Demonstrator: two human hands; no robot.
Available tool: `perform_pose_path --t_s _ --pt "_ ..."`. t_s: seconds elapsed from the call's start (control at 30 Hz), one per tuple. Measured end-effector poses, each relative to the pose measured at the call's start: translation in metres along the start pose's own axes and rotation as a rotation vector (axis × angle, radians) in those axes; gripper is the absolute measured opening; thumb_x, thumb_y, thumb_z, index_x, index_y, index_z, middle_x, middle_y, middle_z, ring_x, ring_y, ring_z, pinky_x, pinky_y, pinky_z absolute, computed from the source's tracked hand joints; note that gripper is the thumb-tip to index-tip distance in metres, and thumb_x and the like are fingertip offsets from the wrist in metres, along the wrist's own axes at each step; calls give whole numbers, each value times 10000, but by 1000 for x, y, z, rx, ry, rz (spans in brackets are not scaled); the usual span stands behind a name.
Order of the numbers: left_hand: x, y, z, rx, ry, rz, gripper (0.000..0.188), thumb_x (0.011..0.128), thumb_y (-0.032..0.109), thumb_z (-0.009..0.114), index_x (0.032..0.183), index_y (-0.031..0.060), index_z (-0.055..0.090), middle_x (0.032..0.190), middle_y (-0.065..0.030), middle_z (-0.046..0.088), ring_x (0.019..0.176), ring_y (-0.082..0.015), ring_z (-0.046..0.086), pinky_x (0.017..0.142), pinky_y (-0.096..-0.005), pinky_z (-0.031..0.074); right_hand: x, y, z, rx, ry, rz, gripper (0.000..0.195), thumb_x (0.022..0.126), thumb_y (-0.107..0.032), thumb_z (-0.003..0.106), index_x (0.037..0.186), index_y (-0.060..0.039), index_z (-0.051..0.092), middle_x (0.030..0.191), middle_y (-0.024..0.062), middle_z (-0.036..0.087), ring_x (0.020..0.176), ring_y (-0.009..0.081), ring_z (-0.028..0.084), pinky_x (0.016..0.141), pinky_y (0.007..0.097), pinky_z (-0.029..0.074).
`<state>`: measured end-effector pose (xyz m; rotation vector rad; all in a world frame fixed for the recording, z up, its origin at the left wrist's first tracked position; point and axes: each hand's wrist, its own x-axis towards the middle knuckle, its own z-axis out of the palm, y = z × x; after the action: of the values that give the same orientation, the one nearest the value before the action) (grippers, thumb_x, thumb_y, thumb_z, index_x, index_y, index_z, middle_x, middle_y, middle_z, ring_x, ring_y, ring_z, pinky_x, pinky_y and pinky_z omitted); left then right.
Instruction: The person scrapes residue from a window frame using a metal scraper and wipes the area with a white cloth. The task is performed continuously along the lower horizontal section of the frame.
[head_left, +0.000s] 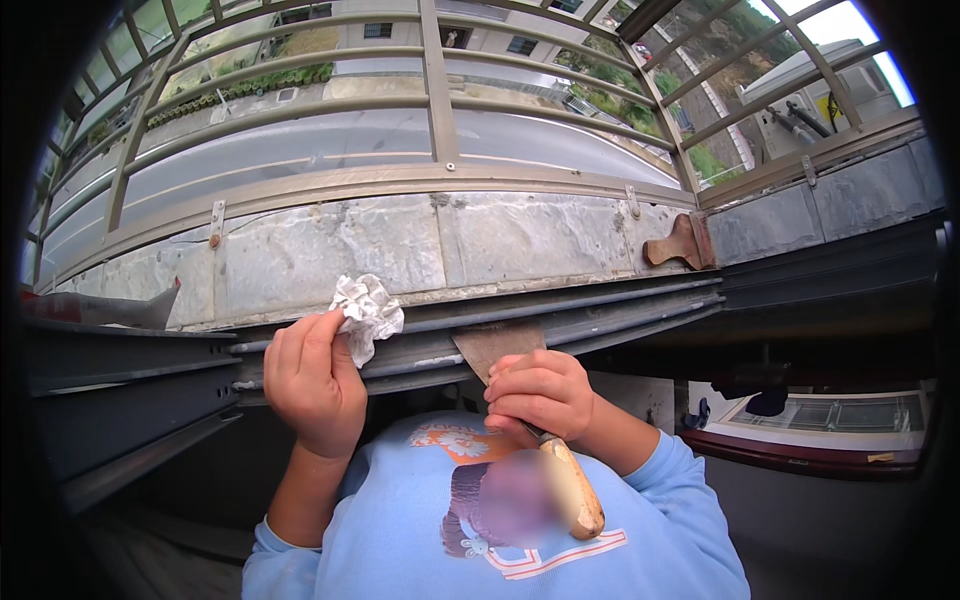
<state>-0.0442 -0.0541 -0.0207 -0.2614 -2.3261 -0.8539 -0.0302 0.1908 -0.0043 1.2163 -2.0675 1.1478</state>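
Observation:
My left hand pinches a crumpled white paper tissue just above the dark metal window track. In my right hand is a putty knife or scraper with a broad, stained metal blade and a worn wooden handle. Its blade lies over the ridged track, and its handle points back toward the light blue shirt. White residue shows on the rails of the track near the blade.
Beyond the track runs a grey stone-tiled sill. A brown brush or scraper lies in its right corner, and a plastic bag at the left. A metal railing borders the outer edge, with a road below.

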Motion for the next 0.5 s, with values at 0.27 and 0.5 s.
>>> perform_pose_path --t_s 0.27,0.5 --pt "-2 -4 1 -59 -37 -2 212 799 -57 679 994 24 691 934 -124 684 815 -310 639 754 -396 487 -19 10 7 -47 -7 -80 98 836 -87 743 832 -34 661 922 89 674 755 226 646 658 338 590" --pt "0 3 -8 -177 -139 59 205 786 -39 687 977 34 689 930 -109 683 835 -294 635 789 -392 466 -11 8 4 -88 23 -78 142 755 -62 760 785 -41 623 906 93 659 765 281 650 610 360 560"
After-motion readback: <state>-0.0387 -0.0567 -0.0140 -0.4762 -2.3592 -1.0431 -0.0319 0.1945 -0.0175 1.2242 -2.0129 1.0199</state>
